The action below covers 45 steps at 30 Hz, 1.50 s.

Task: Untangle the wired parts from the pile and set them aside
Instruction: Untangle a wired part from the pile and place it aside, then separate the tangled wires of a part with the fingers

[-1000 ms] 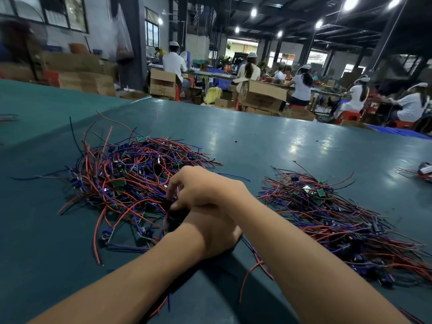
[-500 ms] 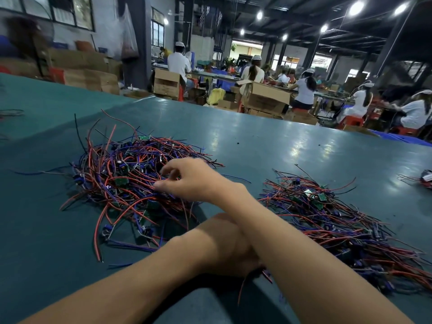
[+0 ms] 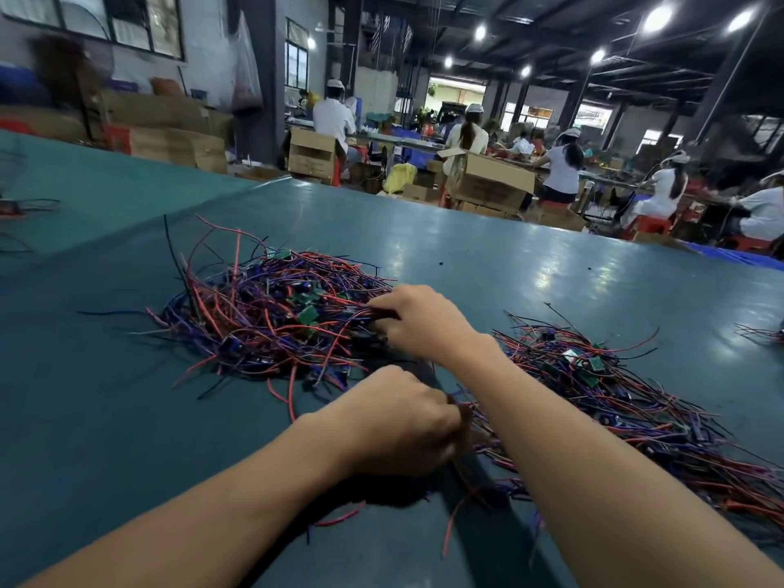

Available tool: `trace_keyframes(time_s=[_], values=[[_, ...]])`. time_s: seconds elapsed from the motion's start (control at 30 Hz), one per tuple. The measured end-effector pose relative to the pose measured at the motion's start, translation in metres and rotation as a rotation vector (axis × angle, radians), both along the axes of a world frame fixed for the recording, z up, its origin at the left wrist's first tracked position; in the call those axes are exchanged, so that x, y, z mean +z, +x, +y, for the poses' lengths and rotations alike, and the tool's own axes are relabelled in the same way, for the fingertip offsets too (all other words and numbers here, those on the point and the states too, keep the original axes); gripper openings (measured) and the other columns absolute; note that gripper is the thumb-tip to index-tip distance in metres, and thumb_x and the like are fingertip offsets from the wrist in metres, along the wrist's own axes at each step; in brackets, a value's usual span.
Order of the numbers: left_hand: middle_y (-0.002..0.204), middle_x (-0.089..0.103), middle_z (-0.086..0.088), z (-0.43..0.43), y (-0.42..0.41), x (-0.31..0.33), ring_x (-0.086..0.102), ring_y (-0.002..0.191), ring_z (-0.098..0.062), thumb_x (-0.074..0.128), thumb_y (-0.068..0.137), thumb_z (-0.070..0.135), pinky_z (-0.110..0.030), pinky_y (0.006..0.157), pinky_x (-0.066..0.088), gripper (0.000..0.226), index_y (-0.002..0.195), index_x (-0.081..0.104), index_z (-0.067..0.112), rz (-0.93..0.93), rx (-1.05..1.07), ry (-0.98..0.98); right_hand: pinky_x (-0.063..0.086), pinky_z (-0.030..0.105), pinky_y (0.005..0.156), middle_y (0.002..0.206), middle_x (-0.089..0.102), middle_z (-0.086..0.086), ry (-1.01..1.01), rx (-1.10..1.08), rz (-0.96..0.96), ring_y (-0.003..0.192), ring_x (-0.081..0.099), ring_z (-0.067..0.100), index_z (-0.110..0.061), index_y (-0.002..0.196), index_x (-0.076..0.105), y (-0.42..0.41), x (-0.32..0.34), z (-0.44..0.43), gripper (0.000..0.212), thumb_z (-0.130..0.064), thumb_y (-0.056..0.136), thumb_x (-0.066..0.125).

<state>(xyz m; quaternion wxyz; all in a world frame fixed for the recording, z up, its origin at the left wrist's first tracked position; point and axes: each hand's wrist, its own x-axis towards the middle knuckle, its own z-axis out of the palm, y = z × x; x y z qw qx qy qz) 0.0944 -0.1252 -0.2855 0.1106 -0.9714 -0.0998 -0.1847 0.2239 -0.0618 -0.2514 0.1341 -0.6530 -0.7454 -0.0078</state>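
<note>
At pile (image 3: 271, 316) edge, right hand (image 3: 418, 322) fingers pinch wires (image 3: 360, 311); left hand (image 3: 399, 422) fingers clamped on wire bundle (image 3: 469, 408).

Table (image 3: 488, 256), wire pile (image 3: 271, 316), second heap (image 3: 628, 401), perhaps third heap (image 3: 757, 333)

We see a teal table (image 3: 509, 256) stretching far toward cardboard boxes (image 3: 488, 184) and seated workers (image 3: 562, 167); windows (image 3: 127, 23) far left, bright ceiling lamps (image 3: 657, 12) far right.

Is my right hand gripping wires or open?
Gripping: right hand pinches red wires at the edge of the tangled pile.
</note>
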Motion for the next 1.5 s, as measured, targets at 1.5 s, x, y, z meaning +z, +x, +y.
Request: trace_keyframes(time_s=[1.5], values=[[0.071,0.034,-0.016,0.033,0.000,0.003,0.014,0.067,-0.024,0.056,0.083,0.016,-0.036,0.061,0.013,0.041,0.117,0.070,0.000,-0.939,-0.199,-1.722,0.059,0.026,0.065,0.093,0.075,0.014,0.088,0.187,1.667,0.072,0.071,0.019,-0.010,0.100,0.078,0.009,-0.004,-0.122,0.017,-0.011,0.085,0.069]])
